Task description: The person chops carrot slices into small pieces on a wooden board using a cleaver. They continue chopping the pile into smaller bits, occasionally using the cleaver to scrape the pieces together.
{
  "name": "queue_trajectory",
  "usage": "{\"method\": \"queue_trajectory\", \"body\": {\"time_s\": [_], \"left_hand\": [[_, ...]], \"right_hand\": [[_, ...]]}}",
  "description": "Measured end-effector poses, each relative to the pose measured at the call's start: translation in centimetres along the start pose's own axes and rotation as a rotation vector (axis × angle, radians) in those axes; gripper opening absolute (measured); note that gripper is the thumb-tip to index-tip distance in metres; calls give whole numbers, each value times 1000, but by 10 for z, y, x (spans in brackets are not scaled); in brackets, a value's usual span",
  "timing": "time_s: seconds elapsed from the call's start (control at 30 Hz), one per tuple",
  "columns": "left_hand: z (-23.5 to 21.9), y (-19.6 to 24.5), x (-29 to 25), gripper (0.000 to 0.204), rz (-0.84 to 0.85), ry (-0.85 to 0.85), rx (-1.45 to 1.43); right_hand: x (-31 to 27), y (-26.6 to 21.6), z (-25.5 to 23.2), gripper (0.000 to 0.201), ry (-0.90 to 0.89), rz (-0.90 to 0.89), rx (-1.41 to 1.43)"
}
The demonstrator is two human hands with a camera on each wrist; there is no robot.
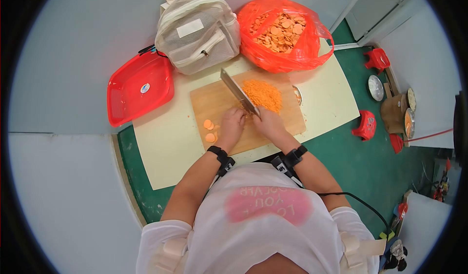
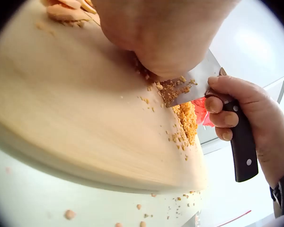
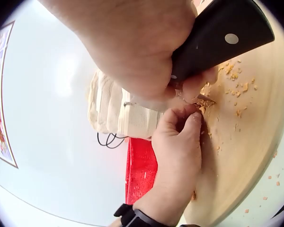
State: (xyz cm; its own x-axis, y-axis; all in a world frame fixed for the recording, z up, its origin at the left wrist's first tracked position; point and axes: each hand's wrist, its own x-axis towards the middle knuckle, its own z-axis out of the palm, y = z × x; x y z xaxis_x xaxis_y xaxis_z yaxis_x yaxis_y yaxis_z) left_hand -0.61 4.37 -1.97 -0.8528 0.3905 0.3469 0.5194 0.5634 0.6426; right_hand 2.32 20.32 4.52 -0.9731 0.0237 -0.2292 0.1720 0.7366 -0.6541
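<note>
My right hand grips the black handle of a cleaver, its broad blade pointing away over the wooden cutting board. Chopped bits cling to the blade near its edge. Close beside the blade, my left hand is on the board with curled fingers, orange carrot pieces showing at its fingertips; the palm hides the rest. Right of the blade lies a heap of finely chopped carrot. A few round carrot slices lie at the board's left side.
Behind the board are a red plastic bag full of carrot slices and a white backpack. A red basin stands at the left. Crumbs are scattered on the pale table. Red stools stand on the floor at right.
</note>
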Motion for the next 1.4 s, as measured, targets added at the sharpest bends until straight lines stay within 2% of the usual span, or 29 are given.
{"method": "queue_trajectory", "body": {"time_s": [0.13,0.23,0.33,0.4,0.53,0.63,0.7,0.93,1.1,1.33,1.4], "left_hand": [[2,10,-1,10,-93,46,36],[-2,6,5,10,-155,52,-49],[-11,9,24,13,-115,-17,58],[-13,10,36,16,29,-120,109],[-15,2,41,18,39,-250,159],[-19,8,37,16,-49,-331,172],[-22,25,31,15,-153,-271,189],[5,31,17,16,-223,-71,212],[21,36,14,14,-392,109,276],[17,39,11,10,-433,143,141],[19,36,11,10,-364,161,219]], "right_hand": [[-1,10,-24,23,26,-12,23],[3,18,-32,22,32,-60,43],[4,22,-36,22,16,-88,42],[6,24,-40,21,-1,-98,34],[8,26,-49,20,-55,-101,15],[10,32,-49,20,-89,-136,-11],[11,35,-49,20,-120,-154,-9],[14,39,-46,19,-157,-227,-3],[14,38,-47,19,-188,-234,-20],[13,34,-48,20,-212,-233,-58],[13,30,-48,21,-220,-250,-69]]}}
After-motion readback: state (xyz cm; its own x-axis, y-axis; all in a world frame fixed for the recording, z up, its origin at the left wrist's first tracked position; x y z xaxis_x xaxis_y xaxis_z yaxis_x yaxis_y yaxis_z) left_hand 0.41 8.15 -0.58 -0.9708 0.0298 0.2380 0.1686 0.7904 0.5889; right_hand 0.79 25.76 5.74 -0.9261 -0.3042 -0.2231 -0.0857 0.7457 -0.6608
